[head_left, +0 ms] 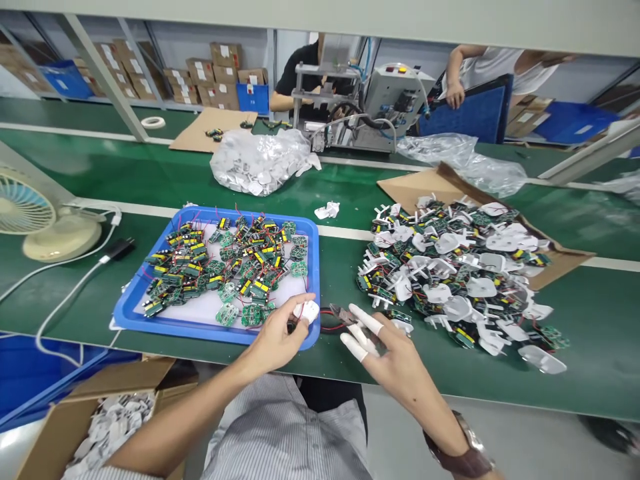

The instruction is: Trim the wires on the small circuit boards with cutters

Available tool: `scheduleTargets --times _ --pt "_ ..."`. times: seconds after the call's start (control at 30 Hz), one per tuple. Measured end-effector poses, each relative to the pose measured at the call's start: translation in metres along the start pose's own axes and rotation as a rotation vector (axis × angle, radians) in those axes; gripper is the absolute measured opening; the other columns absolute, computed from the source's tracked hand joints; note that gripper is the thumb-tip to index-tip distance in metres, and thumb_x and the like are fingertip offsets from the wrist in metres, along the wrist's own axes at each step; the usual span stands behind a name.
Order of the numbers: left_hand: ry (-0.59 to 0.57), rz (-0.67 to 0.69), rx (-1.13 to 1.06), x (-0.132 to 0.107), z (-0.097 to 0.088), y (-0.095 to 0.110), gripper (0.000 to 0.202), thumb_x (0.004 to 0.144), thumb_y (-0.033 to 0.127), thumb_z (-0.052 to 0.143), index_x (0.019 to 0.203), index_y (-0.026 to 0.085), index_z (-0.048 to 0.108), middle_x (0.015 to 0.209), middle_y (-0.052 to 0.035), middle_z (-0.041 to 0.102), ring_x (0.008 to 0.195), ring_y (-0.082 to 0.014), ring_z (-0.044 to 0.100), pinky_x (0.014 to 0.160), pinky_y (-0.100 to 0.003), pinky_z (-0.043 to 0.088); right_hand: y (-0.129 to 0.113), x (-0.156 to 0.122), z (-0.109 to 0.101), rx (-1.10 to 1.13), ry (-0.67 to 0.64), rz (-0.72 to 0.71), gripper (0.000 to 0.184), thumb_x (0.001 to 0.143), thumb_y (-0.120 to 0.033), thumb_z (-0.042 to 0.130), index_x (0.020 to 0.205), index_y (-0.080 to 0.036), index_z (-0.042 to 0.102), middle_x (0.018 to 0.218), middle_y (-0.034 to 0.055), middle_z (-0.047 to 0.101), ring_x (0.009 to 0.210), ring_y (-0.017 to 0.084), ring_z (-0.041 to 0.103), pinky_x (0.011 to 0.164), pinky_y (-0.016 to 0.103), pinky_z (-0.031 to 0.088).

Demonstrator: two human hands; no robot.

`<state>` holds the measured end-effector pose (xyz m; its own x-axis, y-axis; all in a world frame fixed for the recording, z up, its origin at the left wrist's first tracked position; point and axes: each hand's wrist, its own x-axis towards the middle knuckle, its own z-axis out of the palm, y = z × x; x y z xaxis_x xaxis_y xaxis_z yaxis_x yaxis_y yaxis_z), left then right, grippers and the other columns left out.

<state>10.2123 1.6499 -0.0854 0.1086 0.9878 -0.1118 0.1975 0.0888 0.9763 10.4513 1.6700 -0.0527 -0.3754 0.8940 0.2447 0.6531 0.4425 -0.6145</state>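
Note:
My left hand [283,333] is closed around a small white plastic plug part [307,311] over the right front corner of the blue tray [313,267]. A red wire shows by that part; whether a circuit board hangs beneath it is hidden. To the right, my right hand [387,350] has its fingers apart, with white finger cots on several of them. Close to its fingertips lie cutting pliers [342,315] with red and black handles. In the tray are many green circuit boards [227,313] with yellow parts and red wires.
A heap of boards with white plug covers [457,307] lies on cardboard at right. Behind the tray are a bag of white parts [257,163] and loose white pieces [327,211]. A fan [60,233] and cables stand left. Two people and a machine [350,100] are beyond.

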Motion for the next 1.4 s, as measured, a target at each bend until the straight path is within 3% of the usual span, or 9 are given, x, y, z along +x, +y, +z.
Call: scheduleTargets --times 0.17,0.4,0.57,0.77,0.87,0.97,1.07,1.23,1.4 --pt "0.024 0.068 -0.057 0.004 0.002 -0.001 0.059 0.092 0.018 0.057 0.15 0.021 0.044 0.113 -0.0079 0.068 0.088 -0.016 0.061 0.08 -0.026 0.048 0.0 -0.002 -0.002 -0.258 0.087 -0.151 0.043 0.103 -0.038 0.051 0.141 -0.018 0.057 0.09 0.0069 0.065 0.079 0.021 0.065 0.065 0.029 0.053" --pt "0.023 0.044 -0.103 0.0 0.005 0.005 0.056 0.089 0.018 0.057 0.144 0.014 0.048 0.1 -0.0069 0.07 0.083 -0.0161 0.065 0.081 -0.028 0.049 0.0 0.001 -0.001 -0.544 0.15 -0.33 0.038 0.103 -0.031 0.047 0.133 -0.013 0.061 0.087 0.0086 0.064 0.077 0.024 0.058 0.065 0.033 0.045" --pt "-0.037 0.042 -0.143 -0.003 0.006 0.011 0.061 0.09 0.019 0.056 0.15 0.01 0.043 0.08 -0.0015 0.07 0.075 -0.0156 0.064 0.081 -0.029 0.049 -0.009 0.006 -0.001 -0.699 0.134 -0.369 0.024 0.094 -0.02 0.056 0.112 -0.015 0.071 0.086 0.0093 0.064 0.079 0.025 0.053 0.068 0.036 0.038" --pt "-0.077 -0.066 -0.16 -0.003 0.004 0.019 0.065 0.092 0.023 0.05 0.154 0.008 0.038 0.083 -0.0042 0.074 0.069 -0.0144 0.058 0.068 -0.027 0.045 -0.019 0.013 -0.004 -0.757 0.122 -0.441 0.031 0.078 -0.007 0.06 0.106 -0.014 0.073 0.091 0.0104 0.066 0.081 0.025 0.049 0.07 0.038 0.034" --pt "-0.092 -0.103 -0.152 -0.002 0.002 0.02 0.063 0.094 0.024 0.046 0.154 0.008 0.039 0.085 -0.0048 0.075 0.063 -0.0135 0.052 0.063 -0.026 0.042 -0.019 0.014 -0.003 -0.786 0.094 -0.44 0.018 0.077 -0.007 0.062 0.087 -0.018 0.072 0.092 0.0111 0.065 0.082 0.025 0.048 0.07 0.038 0.032" --pt "-0.095 -0.083 -0.129 -0.001 0.001 0.019 0.06 0.096 0.026 0.044 0.154 0.01 0.042 0.088 -0.0048 0.076 0.072 -0.0153 0.058 0.071 -0.028 0.044 -0.022 0.014 -0.003 -0.831 0.057 -0.439 0.015 0.08 -0.009 0.062 0.07 -0.02 0.066 0.094 0.0128 0.065 0.082 0.026 0.048 0.069 0.038 0.032" --pt "-0.073 -0.058 -0.103 0.0 0.002 0.018 0.058 0.098 0.026 0.041 0.154 0.012 0.043 0.086 -0.0041 0.077 0.077 -0.0165 0.063 0.077 -0.029 0.046 -0.025 0.014 -0.005 -0.876 0.068 -0.456 0.021 0.085 -0.011 0.06 0.068 -0.02 0.065 0.093 0.013 0.067 0.081 0.025 0.048 0.068 0.039 0.032" --pt "-0.037 -0.086 -0.068 0.002 0.004 0.021 0.057 0.099 0.029 0.041 0.154 0.012 0.043 0.07 -0.0012 0.073 0.054 -0.0133 0.054 0.06 -0.026 0.045 -0.028 0.015 -0.006 -0.919 0.08 -0.482 0.027 0.088 -0.008 0.058 0.064 -0.02 0.063 0.091 0.0126 0.067 0.079 0.024 0.048 0.069 0.039 0.033" --pt "-0.009 -0.092 -0.117 0.003 0.009 0.02 0.058 0.101 0.035 0.042 0.153 0.009 0.043 0.055 0.0025 0.065 0.048 -0.0136 0.056 0.055 -0.024 0.046 -0.029 0.016 -0.004 -0.932 0.08 -0.479 0.026 0.088 -0.006 0.057 0.068 -0.02 0.065 0.091 0.0134 0.066 0.08 0.025 0.048 0.069 0.039 0.033"
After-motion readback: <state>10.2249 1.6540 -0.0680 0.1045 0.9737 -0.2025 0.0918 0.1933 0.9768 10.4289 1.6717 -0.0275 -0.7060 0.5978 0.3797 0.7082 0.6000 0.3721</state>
